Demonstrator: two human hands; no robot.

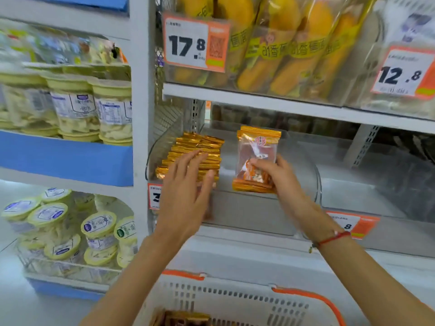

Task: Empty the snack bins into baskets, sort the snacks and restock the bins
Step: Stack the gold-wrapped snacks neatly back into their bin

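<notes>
A clear plastic bin (316, 182) sits on the middle shelf. At its left side stands a tidy row of gold-edged snack packets (200, 147). My left hand (188, 182) lies flat against the front of that row, fingers straight. My right hand (275, 171) grips a small stack of the same packets (256, 149), clear-fronted with orange contents, held upright over the bin's front wall. A white basket (235, 300) with orange handles is below my arms, with several gold packets (183, 318) lying in it.
Above are yellow corn-like packs (294, 48) behind price tags 17.8 (195, 43) and 12.8 (404, 71). Tubs with yellow-green lids (89, 107) fill the left shelves. A second clear bin (376, 184) adjoins on the right. Blurred dark packs lie behind it.
</notes>
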